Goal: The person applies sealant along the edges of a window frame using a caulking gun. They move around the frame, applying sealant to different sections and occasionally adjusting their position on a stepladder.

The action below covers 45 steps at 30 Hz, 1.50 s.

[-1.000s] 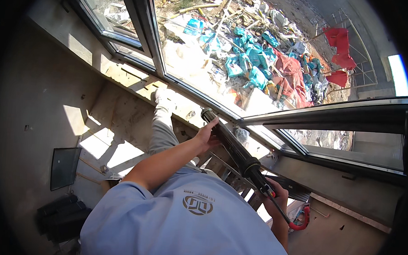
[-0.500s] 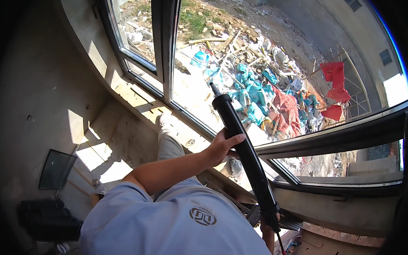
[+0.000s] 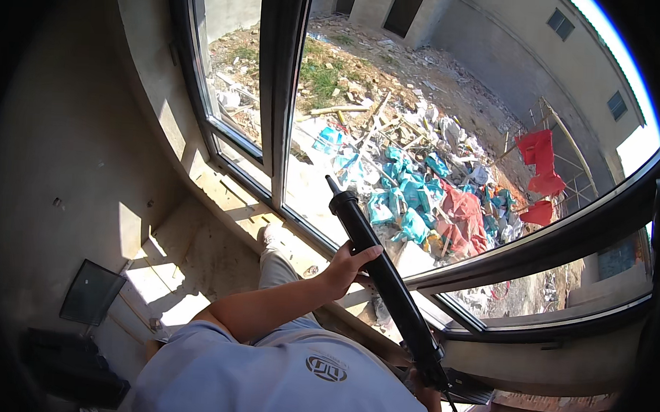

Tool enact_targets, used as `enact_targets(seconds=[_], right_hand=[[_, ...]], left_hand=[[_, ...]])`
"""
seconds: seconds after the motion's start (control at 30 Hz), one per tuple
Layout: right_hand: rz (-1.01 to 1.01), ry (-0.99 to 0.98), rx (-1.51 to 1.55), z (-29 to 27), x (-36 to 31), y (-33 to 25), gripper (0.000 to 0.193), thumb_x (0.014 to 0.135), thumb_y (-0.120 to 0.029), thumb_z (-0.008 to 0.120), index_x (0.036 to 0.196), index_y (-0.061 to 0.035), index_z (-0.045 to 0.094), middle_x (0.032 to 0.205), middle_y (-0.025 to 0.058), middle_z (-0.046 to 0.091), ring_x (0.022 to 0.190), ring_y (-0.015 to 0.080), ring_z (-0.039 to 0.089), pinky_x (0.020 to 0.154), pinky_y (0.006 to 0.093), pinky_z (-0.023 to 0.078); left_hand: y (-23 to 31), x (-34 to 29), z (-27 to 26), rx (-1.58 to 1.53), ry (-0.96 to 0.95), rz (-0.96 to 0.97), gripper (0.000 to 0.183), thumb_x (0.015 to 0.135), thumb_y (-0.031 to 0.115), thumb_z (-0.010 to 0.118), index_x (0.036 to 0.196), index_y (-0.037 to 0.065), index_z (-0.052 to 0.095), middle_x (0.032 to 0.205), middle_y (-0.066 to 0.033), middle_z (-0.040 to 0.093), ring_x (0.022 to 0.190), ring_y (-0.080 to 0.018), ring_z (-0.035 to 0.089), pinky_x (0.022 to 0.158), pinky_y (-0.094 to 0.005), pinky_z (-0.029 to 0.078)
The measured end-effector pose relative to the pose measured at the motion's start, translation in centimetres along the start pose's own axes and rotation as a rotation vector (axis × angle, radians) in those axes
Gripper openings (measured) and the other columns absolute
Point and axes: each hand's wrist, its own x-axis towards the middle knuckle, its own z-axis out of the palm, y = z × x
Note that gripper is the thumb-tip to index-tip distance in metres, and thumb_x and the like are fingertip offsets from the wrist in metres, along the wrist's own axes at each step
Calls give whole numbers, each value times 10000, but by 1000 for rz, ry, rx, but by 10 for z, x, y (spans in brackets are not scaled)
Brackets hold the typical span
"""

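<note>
Head view: caulking gun (image 3: 388,281) diagonal, nozzle (image 3: 332,184) up-left, left hand (image 3: 348,269) around barrel (image 3: 406,312), right hand (image 3: 425,393), grip unclear

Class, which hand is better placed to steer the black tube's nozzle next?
Probably the left hand: it holds the black tube nearer the nozzle, while the right hand is at the rear.

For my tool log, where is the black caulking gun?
In the head view, the black caulking gun slants right of centre by the window, the left hand around it, the right hand at its rear.
</note>
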Motion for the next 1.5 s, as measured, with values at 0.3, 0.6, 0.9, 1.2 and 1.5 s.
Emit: enact_targets(seconds=[0.3,0.6,0.9,1.2,1.5], right_hand=[[182,-73,248,7,31,-97,349,841,-214,841,1093,-8,716,920,55,728,844,135,668,770,313,545],[534,-190,195,26,30,-103,287,862,-221,805,1052,-18,732,932,39,734,831,107,661,786,311,538],[458,-217,-1,50,30,-29,514,941,-495,686,933,16,742,792,69,711,707,133,623,636,355,484],[595,-276,82,14,48,-66,523,917,-525,681,1021,-15,732,873,59,695,806,155,605,717,353,495],[249,-145,183,-61,33,-117,320,877,-315,804,981,-21,729,781,-2,655,688,78,564,592,284,457]], left_hand=[[-97,45,-76,-225,185,-420,356,948,351,665,1150,62,617,1104,-108,680,1065,-265,674,991,-445,557],[-165,34,-122,-93,166,-675,413,935,352,697,1202,52,599,1207,-137,646,1078,-270,667,970,-409,566],[-125,52,-140,480,-55,-562,611,952,449,688,1376,46,511,1277,-141,633,1049,-227,677,872,-354,563],[-128,78,-146,1020,-466,-302,1067,823,595,781,1596,67,269,1528,-202,451,1370,-343,479,1104,-441,424],[-34,64,-42,1366,-784,956,907,740,368,877,1492,98,449,1371,-170,588,1212,-334,587,928,-449,501]])
